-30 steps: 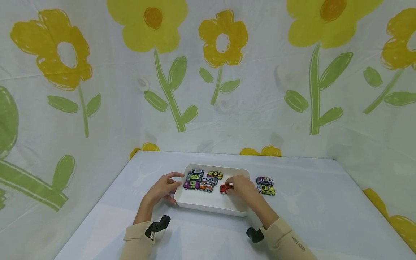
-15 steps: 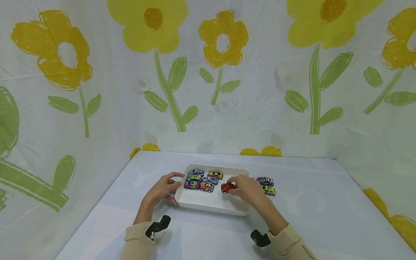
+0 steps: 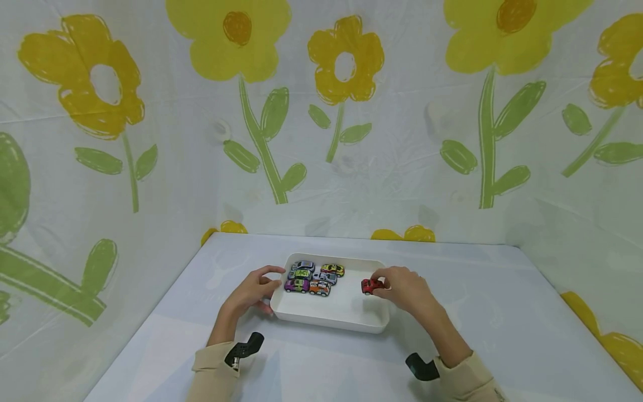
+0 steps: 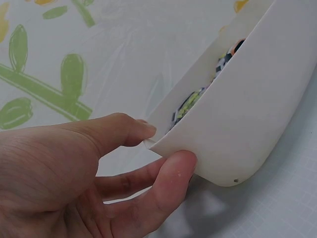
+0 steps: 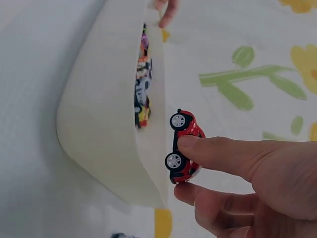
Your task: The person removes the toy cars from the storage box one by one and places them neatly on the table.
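Pale table (image 3: pixel 502 318) | hands: left (image 3: pixel 252 291) pinches tray (image 3: pixel 336 311) edge | right (image 3: pixel 408 290) pinches red car (image 3: pixel 369 287) near opposite edge | clustered cars (image 3: pixel 324 278) apart

Back wall (image 3: pixel 402 187): white sheeting, lightly creased; perhaps plastic or cloth, the surface too soft in view to settle which.
Side walls, left (image 3: pixel 173 184) and right (image 3: pixel 577 257): same white, same print.
Flower print: large pale-yellow bloom (image 3: pixel 216 58), orange centre; smaller deep-yellow bloom (image 3: pixel 326 47), white centre; both types repeated.
Greenery print: green stems (image 3: pixel 260 142), oval leaves (image 3: pixel 274 113).
Lower blooms (image 3: pixel 419 233): yellow, partly hidden behind table edge.
Table (image 3: pixel 477 318): pale blue-white top, faint patterning.
Light: soft, even; faint shadows.
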Motion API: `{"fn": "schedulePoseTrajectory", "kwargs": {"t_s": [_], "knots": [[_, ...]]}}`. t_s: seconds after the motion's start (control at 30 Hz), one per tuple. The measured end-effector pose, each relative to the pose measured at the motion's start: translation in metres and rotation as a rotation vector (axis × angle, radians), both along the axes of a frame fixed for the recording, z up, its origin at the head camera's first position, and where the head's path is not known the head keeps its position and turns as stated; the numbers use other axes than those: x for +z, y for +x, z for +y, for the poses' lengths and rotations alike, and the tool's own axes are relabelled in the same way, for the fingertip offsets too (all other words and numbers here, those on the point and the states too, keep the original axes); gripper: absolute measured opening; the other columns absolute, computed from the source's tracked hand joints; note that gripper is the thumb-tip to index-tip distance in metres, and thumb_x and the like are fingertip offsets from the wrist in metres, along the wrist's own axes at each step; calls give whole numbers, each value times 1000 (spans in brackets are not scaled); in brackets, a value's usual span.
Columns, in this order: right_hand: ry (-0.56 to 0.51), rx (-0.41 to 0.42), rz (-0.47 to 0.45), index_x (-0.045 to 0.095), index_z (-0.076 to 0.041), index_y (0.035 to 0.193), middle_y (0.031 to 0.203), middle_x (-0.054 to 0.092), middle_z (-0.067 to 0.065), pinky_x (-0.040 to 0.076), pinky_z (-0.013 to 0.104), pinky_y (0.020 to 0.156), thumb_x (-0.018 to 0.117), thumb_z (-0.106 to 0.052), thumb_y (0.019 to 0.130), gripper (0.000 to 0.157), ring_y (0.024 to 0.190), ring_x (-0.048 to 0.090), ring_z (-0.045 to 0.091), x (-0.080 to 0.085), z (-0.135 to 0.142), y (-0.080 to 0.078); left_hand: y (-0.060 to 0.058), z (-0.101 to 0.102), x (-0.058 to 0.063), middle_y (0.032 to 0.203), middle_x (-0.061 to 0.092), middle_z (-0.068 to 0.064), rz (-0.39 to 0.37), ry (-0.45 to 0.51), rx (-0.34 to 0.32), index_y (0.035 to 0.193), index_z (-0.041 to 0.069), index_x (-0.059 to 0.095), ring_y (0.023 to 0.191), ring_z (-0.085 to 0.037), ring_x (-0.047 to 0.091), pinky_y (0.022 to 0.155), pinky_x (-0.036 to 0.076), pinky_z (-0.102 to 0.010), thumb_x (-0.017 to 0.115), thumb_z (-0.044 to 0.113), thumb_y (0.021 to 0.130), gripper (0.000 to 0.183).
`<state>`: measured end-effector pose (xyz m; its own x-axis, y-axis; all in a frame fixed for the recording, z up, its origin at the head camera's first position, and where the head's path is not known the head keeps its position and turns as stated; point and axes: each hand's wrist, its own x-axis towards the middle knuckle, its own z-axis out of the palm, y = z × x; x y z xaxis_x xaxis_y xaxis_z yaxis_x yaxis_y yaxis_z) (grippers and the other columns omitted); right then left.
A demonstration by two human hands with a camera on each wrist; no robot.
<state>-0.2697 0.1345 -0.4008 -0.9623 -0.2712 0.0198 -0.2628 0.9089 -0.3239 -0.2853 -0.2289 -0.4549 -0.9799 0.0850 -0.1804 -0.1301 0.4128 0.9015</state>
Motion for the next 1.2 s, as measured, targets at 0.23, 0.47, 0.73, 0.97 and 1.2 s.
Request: {"fn": "schedulePoseTrajectory", "kwargs": {"t_s": [0.23,0.47,0.73,0.97,1.2], "knots": [[-19,-17,-15,70,-21,113,82,62,-2,42,27,53,77,-25,84,29,65,53,15,6,21,5,-1,-1,0,110,65,-16,-2,3,1,135,22,55,76,-21,67,52,59,-37,61,19,96,39],[-36,-56,-83,68,-16,118,80,62,0,45,26,51,75,-23,86,34,56,57,14,8,39,8,-3,-2,-3,110,65,-16,-2,5,-4,135,22,55,76,-21,67,52,59,-37,61,19,96,40],[29,-102,-147,68,-10,117,87,67,6,47,26,52,76,-25,85,37,58,58,15,7,57,8,-3,-1,-3,112,66,-16,-10,-7,8,135,22,54,76,-20,67,52,59,-37,61,20,96,40],[52,-112,-175,71,-11,113,102,70,12,48,27,53,78,-24,83,34,58,60,14,5,60,8,-2,-1,-2,112,65,-16,-13,-11,17,135,22,54,76,-20,67,52,59,-37,61,21,96,39],[89,-129,-192,73,-11,110,99,70,11,49,29,55,80,-22,81,32,57,61,14,-5,60,7,-2,0,-4,114,65,-16,-18,-17,17,135,23,54,75,-21,66,52,59,-37,62,22,96,40]]}}
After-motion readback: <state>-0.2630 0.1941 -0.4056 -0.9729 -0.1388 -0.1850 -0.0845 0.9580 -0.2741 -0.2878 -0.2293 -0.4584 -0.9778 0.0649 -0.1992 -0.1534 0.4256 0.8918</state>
